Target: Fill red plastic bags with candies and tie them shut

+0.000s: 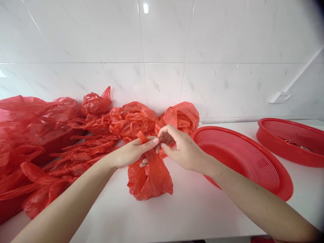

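A red plastic bag (154, 179) with handles hangs just above the white table, its lower part bulging a little. My left hand (135, 150) grips the upper part of that bag, thumb on top and some fingertips showing behind the plastic. One strip of the bag sticks up above the thumb. My right hand (179, 145) meets the left thumb tip, its fingers curled and pinched together at the top of the bag. What lies between those right fingertips is hidden.
Several crumpled red plastic bags (134, 118) lie heaped along the wall and on the left. A large red mesh basket (253, 158) stands tilted to the right. Farther right is a second red basket (286, 150) with small items inside. A socket (280, 97) sits on the tiled wall.
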The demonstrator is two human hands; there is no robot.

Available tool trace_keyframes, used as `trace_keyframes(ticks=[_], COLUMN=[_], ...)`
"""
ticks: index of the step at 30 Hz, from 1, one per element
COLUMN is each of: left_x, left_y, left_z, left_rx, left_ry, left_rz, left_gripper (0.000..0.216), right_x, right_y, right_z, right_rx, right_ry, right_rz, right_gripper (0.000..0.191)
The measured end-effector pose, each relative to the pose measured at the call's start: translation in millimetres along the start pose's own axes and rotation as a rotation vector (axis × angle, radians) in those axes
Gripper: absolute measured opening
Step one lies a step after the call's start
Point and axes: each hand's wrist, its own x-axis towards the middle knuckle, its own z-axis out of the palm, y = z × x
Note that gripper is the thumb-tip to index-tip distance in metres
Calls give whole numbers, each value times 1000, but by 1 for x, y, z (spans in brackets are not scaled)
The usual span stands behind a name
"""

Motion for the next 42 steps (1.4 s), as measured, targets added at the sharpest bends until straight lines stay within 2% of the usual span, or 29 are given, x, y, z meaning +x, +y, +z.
trace_keyframes(ticks=[4, 8, 9, 12, 14, 17, 20, 23, 26, 30, 32, 34, 38, 40, 42], left_x=[-3, -9, -11, -11, -7, 0, 5, 3, -2, -21, -39, -62, -100, -106, -100], left_y=[-11, -11, -10, -10, -16, -33, -48, -52, -51, -63, -77, -93, -117, -121, -122], left_z=[0, -2, -1, 5, 11, 17, 20, 22, 22, 12, 3, -7, -17, -15, -12], left_rx=[-99, 12, 73, 220, 347, 660, 886, 896, 819, 786, 790, 784, 726, 666, 606], left_ry=[45, -68, -86, -66, 29, 263, 457, 509, 435, 312, 325, 343, 243, 233, 284], left_rz=[38, 140, 158, 157, 176, 346, 556, 608, 564, 368, 243, 109, -111, -181, -229], left_gripper=[31, 33, 31, 17, 15, 29, 32, 28, 23, 25, 29, 36, 44, 44, 43], right_x=[-16, -35, -36, -33, -28, -24, -25, -28, -32, -44, -52, -61, -69, -66, -62], right_y=[-12, -29, -28, -8, 13, 40, 53, 55, 50, 49, 65, 92, 152, 166, 167], right_z=[-2, -7, -6, 5, 15, 30, 38, 40, 36, 28, 27, 31, 48, 56, 60], right_rx=[108, 197, 197, 184, 193, 255, 370, 449, 408, 215, 109, 21, -42, -18, 16], right_ry=[116, -154, -166, 20, 43, -31, -61, -130, -89, -41, -4, 53, 145, 173, 196], right_rz=[-7, -70, -73, 2, 124, 259, 258, 254, 245, 267, 324, 400, 507, 531, 541], right_gripper=[16, 20, 19, 16, 22, 29, 28, 22, 26, 38, 41, 44, 46, 44, 41])
